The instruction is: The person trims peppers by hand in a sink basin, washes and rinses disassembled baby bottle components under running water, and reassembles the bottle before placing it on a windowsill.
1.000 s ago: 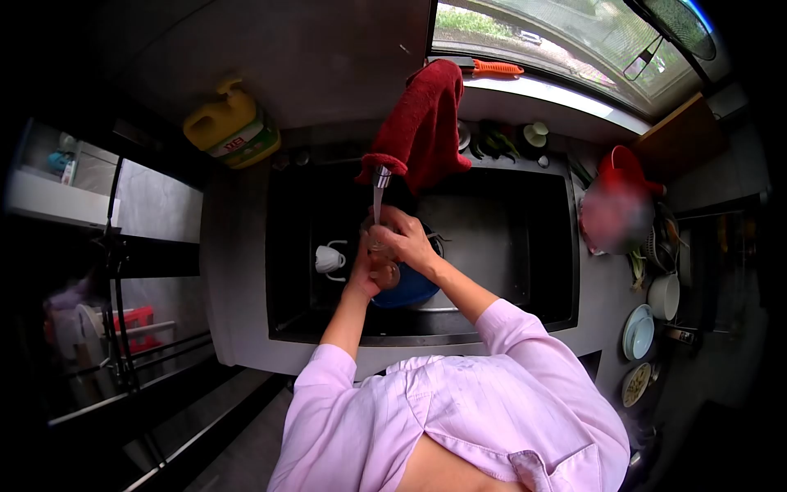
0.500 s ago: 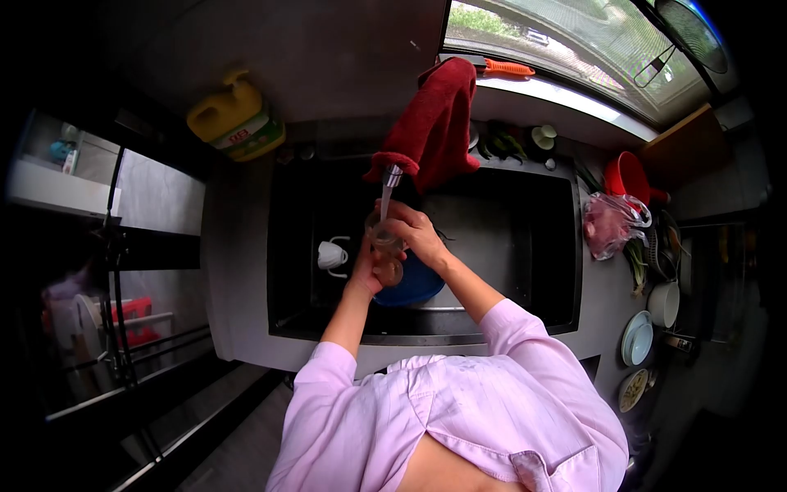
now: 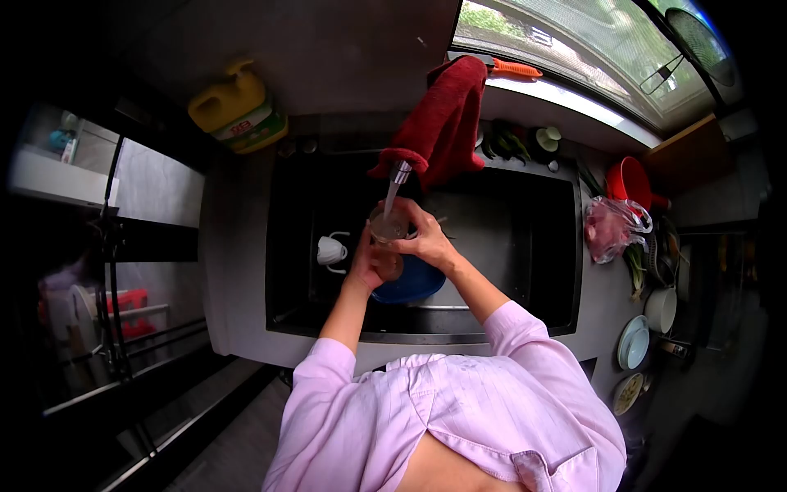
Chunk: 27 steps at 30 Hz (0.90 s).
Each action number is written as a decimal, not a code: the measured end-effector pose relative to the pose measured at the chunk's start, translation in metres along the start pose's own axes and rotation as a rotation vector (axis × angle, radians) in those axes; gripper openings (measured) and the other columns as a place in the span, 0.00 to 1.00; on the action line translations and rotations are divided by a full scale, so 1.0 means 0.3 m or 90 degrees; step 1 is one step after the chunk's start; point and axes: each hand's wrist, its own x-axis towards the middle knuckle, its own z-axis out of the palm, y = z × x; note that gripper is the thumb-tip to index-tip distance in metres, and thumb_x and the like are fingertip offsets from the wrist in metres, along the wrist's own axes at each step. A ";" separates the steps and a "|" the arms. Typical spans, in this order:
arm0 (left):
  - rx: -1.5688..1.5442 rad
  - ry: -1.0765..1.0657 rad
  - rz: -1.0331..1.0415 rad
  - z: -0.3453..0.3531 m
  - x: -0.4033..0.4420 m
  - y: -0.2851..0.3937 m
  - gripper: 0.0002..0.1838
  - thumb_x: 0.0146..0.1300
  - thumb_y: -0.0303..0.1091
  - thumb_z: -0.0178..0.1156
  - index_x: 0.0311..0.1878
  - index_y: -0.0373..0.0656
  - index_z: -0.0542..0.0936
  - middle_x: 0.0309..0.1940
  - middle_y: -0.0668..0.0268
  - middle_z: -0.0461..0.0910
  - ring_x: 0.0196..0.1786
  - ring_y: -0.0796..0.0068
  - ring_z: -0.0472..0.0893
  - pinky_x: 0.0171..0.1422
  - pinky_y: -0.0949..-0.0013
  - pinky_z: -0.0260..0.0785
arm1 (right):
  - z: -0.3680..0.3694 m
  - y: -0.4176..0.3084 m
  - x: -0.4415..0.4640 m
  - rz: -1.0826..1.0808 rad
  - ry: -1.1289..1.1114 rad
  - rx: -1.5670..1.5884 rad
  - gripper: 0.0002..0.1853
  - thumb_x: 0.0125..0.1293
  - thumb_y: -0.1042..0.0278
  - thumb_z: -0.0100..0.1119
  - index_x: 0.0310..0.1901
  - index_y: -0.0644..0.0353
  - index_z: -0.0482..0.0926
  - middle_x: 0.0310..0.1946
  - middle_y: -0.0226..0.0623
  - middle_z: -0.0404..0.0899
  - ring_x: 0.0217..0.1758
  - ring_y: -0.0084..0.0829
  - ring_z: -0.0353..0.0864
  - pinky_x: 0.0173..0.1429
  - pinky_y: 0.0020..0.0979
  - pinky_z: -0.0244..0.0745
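Observation:
Over the dark sink, a clear glass (image 3: pixel 392 225) is held under the running tap (image 3: pixel 400 171), and water falls into its mouth. My left hand (image 3: pixel 366 266) is wrapped round the lower part of the glass from the left side. My right hand (image 3: pixel 429 239) grips its upper part by the rim, with fingers and thumb on opposite sides. Some fingers of both hands are hidden behind the glass. Below it lies a blue basin (image 3: pixel 418 283), partly covered by the hands. A white two-handled cup (image 3: pixel 331 251) lies in the sink to the left of my left hand.
A red cloth (image 3: pixel 447 115) drapes over the tap. A yellow jug (image 3: pixel 238 111) stands at back left. On the right counter are a red colander (image 3: pixel 628 182), a plastic bag of meat (image 3: pixel 608 231), and bowls (image 3: pixel 634 343). An orange-handled tool (image 3: pixel 516 69) rests on the windowsill.
My right hand has shifted its grip at the rim, and the glass's mouth is now more exposed under the stream. My left hand stays on the lower part. The camera view has shifted slightly.

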 end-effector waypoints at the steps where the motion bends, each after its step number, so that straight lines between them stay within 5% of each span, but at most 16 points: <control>1: -0.021 -0.059 -0.044 -0.035 0.018 0.007 0.33 0.58 0.65 0.46 0.46 0.40 0.72 0.28 0.61 0.78 0.25 0.74 0.78 0.23 0.80 0.69 | -0.004 -0.003 -0.001 0.013 -0.002 0.016 0.37 0.38 0.63 0.65 0.55 0.59 0.67 0.51 0.36 0.72 0.55 0.30 0.69 0.61 0.30 0.61; 3: -0.045 -0.119 -0.085 -0.056 0.029 0.006 0.33 0.58 0.64 0.47 0.46 0.41 0.73 0.29 0.62 0.78 0.25 0.75 0.77 0.24 0.80 0.69 | -0.007 -0.012 -0.002 0.025 -0.006 0.030 0.36 0.38 0.63 0.65 0.55 0.59 0.67 0.50 0.35 0.73 0.55 0.30 0.69 0.60 0.30 0.61; 8: -0.007 0.040 0.056 0.122 -0.008 -0.026 0.32 0.55 0.65 0.51 0.48 0.44 0.73 0.32 0.66 0.77 0.28 0.75 0.78 0.26 0.78 0.71 | -0.018 -0.010 0.011 -0.015 -0.006 0.038 0.36 0.39 0.63 0.63 0.56 0.60 0.66 0.52 0.36 0.72 0.55 0.29 0.69 0.62 0.31 0.59; 12: 0.033 -0.100 0.067 -0.014 0.074 -0.017 0.32 0.54 0.65 0.52 0.49 0.45 0.72 0.33 0.65 0.78 0.30 0.74 0.78 0.30 0.76 0.72 | -0.025 -0.020 0.021 0.008 -0.027 0.039 0.37 0.38 0.64 0.63 0.56 0.61 0.66 0.55 0.37 0.70 0.58 0.30 0.67 0.64 0.32 0.57; 14: 0.008 -0.042 0.059 -0.015 0.068 -0.025 0.33 0.56 0.66 0.49 0.50 0.45 0.72 0.33 0.64 0.78 0.30 0.75 0.78 0.30 0.77 0.72 | -0.046 -0.004 0.015 -0.012 -0.041 0.092 0.36 0.39 0.66 0.61 0.56 0.63 0.65 0.55 0.38 0.69 0.60 0.32 0.65 0.65 0.33 0.55; 19: 0.105 -0.078 0.092 0.052 0.008 -0.019 0.35 0.56 0.68 0.44 0.51 0.45 0.72 0.31 0.61 0.78 0.27 0.76 0.77 0.26 0.78 0.70 | -0.114 0.044 0.020 0.033 0.109 0.009 0.21 0.53 0.74 0.48 0.51 0.66 0.72 0.46 0.36 0.75 0.50 0.26 0.72 0.56 0.26 0.65; 27: 0.087 -0.104 0.045 0.000 0.011 -0.027 0.36 0.55 0.68 0.47 0.51 0.44 0.72 0.30 0.59 0.78 0.23 0.77 0.76 0.23 0.79 0.68 | -0.134 0.102 0.042 -0.009 0.159 -0.118 0.18 0.52 0.78 0.50 0.48 0.66 0.74 0.38 0.39 0.79 0.37 0.24 0.75 0.43 0.23 0.70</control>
